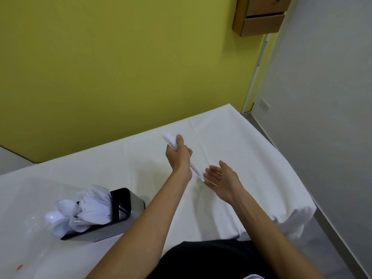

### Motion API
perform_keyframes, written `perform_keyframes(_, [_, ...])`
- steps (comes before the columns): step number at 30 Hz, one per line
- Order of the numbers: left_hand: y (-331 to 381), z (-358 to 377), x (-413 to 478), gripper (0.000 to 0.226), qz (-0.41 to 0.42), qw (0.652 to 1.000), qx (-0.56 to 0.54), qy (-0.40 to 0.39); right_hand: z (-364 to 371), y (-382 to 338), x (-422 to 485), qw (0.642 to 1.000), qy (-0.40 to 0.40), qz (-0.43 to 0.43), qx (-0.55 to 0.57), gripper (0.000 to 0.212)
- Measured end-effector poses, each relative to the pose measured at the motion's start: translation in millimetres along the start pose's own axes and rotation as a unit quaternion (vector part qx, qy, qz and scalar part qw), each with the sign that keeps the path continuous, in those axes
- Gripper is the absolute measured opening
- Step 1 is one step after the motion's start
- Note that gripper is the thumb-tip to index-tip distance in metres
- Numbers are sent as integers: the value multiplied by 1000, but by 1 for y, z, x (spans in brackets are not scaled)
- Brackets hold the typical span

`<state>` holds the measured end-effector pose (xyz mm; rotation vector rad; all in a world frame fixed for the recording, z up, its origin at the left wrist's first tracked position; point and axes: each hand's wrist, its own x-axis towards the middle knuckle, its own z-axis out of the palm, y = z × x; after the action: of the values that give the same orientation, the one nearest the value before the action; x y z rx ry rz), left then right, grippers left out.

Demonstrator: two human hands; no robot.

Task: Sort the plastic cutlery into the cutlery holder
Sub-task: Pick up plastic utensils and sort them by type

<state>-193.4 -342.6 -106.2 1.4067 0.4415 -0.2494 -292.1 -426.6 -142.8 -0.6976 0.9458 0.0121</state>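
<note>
My left hand point(178, 156) grips a bunch of white plastic cutlery point(196, 170) above the middle of the white-covered table point(241, 141). The heads stick out past my thumb toward the wall and the handles point down to the right. My right hand point(220, 178) is spread open, with its fingertips at the handle ends. The black and steel cutlery holder point(128, 210) stands at the near left. White spoons and other white pieces fill its left side, and its right compartment looks empty.
A clear plastic bag point(26, 218) lies left of the holder. The tablecloth hangs over the table's right corner point(298, 220). A green wall runs behind the table, and a wooden cabinet point(259, 17) hangs at the upper right.
</note>
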Motion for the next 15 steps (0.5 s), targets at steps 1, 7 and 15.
perform_keyframes(1, [3,5,-7,32,-2,1000,-20,-2,6,-5,0,997,-7,33,68,42])
perform_keyframes(7, [22,20,-34,44,39,996,-68,-40,46,-19,-19,987,-63,33,147,55])
perform_keyframes(15, [35,11,-27,48,67,996,-59,4,61,-17,-39,994,-79,-20,77,49])
